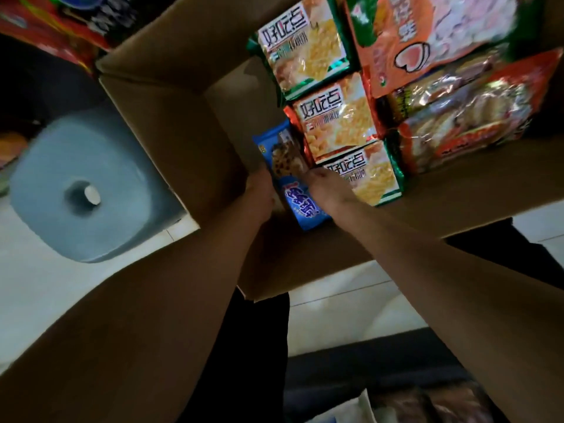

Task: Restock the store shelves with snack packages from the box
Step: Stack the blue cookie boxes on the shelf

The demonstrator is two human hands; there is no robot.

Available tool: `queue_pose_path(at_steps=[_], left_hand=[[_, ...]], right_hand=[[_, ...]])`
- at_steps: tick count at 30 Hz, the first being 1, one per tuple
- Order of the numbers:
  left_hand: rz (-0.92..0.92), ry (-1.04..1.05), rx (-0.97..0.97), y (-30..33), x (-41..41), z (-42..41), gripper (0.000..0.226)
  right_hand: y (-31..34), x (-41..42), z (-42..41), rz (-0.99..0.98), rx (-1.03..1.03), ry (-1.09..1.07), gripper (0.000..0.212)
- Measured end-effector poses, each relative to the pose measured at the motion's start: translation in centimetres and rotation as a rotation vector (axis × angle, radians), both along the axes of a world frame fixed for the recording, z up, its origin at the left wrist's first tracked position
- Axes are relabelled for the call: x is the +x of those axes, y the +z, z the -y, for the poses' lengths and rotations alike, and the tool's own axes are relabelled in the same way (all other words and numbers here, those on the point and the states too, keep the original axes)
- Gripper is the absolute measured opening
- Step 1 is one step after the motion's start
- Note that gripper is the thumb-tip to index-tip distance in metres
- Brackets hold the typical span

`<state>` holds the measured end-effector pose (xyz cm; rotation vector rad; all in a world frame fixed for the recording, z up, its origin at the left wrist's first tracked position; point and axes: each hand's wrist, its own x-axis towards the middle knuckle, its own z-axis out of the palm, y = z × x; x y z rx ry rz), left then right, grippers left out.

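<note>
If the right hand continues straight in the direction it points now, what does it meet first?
Probably the red-edged cracker pack just beyond the right hand, which holds the blue cookie pack. Depth is unclear.

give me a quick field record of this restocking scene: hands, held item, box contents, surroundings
left hand: grips blue cookie pack's left side
right hand: grips the pack's right side
blue cookie pack: inside cardboard box, near corner
cardboard box: open, flaps out
cracker packs: three, stacked in a column
orange snack bags: right side of box
grey stool: left of box

One cardboard box (171, 141); three cracker packs (305, 47); one blue cookie pack (300, 206); two hands (259, 193).
</note>
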<state>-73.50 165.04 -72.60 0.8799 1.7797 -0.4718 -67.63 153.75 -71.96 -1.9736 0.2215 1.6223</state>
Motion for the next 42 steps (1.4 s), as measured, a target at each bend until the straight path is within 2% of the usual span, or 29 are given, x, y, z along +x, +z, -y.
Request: queue_pose_path(at_steps=[2, 5, 8, 11, 15, 18, 21, 24, 27, 32, 35, 38, 42], left_hand=[[0.042, 0.118, -0.012, -1.9, 0.0, -0.2, 0.046], [0.083, 0.178, -0.072, -4.0, -0.8, -0.2, 0.05], [0.139, 0.29, -0.131, -5.6, -1.9, 0.4, 0.055], [0.177, 0.349, -0.182, -6.5, -2.8, 1.5, 0.057], [0.202, 0.32, -0.225, -7.2, -3.3, 1.6, 0.052], [0.204, 0.314, -0.234, -7.3, -3.2, 1.4, 0.051], [0.177, 0.311, -0.191, -6.9, -3.4, 0.8, 0.053], [0.153, 0.4, -0.162, -5.4, -4.3, 0.1, 0.056], [0.218, 0.46, -0.156, -1.4, -4.9, -0.5, 0.052], [0.304, 0.442, -0.117, 7.8, -2.5, -1.1, 0.059], [0.338, 0.293, -0.106, 14.8, 1.2, -1.2, 0.062], [0.369, 0.058, -0.137, 23.1, 5.1, -1.3, 0.062], [0.527, -0.216, -0.192, 35.7, 9.5, -0.7, 0.053]], right_hand=[[-2.0, -1.6, -1.2, 0.049, -0.045, 0.025, 0.042], [-3.9, -3.5, -2.2, 0.122, -0.115, 0.143, 0.063], [-5.0, -4.2, -2.1, 0.112, -0.114, 0.09, 0.079], [-6.7, -4.1, -1.8, 0.047, -0.084, -0.071, 0.067], [-8.4, -3.7, -1.5, -0.187, 0.002, -0.285, 0.059], [-9.4, -3.8, -0.7, -0.307, 0.08, -0.337, 0.053], [-9.2, -4.5, -1.3, -0.328, 0.151, -0.386, 0.047], [-7.5, -5.0, -2.3, -0.325, 0.192, -0.324, 0.053], [-4.2, -4.9, -3.0, -0.333, 0.228, -0.239, 0.065], [4.3, -1.7, -3.1, -0.288, 0.311, -0.248, 0.082], [10.9, 1.6, -2.5, -0.233, 0.386, -0.301, 0.075], [18.7, 4.9, -1.3, -0.166, 0.459, -0.351, 0.066], [30.5, 9.1, 1.1, -0.122, 0.519, -0.44, 0.057]])
